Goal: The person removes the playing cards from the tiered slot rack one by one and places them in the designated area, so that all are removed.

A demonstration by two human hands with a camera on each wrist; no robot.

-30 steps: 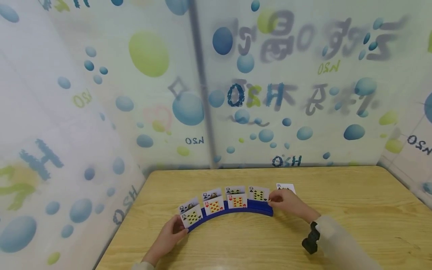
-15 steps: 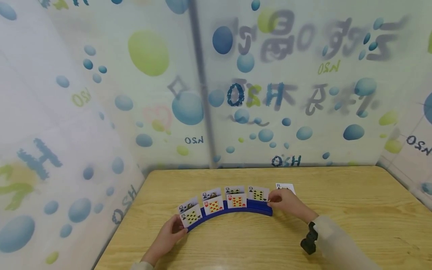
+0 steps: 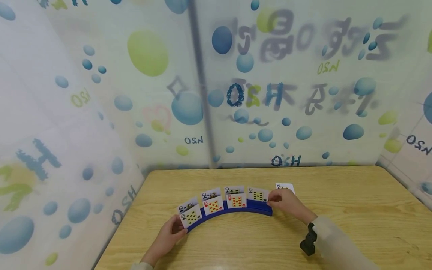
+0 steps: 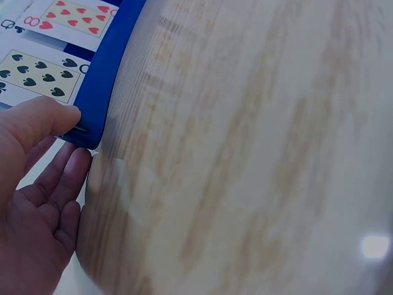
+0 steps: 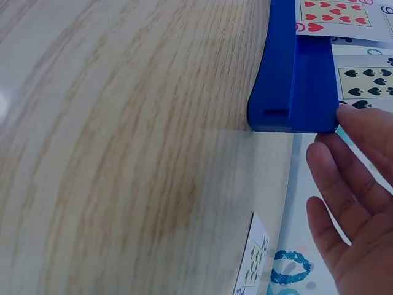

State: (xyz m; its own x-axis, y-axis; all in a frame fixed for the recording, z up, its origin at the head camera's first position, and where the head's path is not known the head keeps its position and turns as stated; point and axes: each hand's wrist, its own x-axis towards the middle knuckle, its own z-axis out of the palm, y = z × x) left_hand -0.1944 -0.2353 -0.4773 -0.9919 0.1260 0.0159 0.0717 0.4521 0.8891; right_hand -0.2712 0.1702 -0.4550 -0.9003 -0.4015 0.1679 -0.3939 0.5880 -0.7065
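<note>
A curved blue playing card holder [image 3: 260, 206] stands on the table with two rows of upright cards. My left hand [image 3: 168, 233] grips its left end, the thumb [image 4: 55, 118] on the front by a spades card [image 4: 40, 75] and the other fingers behind. At the opposite end, my right hand [image 3: 288, 204] pinches the holder's rear corner, its thumb [image 5: 362, 126] touching beside another spades card [image 5: 368, 81]. Two hearts cards [image 3: 213, 206] sit in the front row's middle. Behind them, back-row cards [image 3: 211, 195] show partly covered.
A loose card [image 3: 285, 185] lies behind the right hand, partly hidden by it. The wooden table [image 3: 236, 243] reaches back to a wall [image 3: 256, 146] covered in printed bubbles. A black band [image 3: 309, 240] is on the right wrist.
The hands, holder and cards keep their places. Only a slight shift of the head view shows.
</note>
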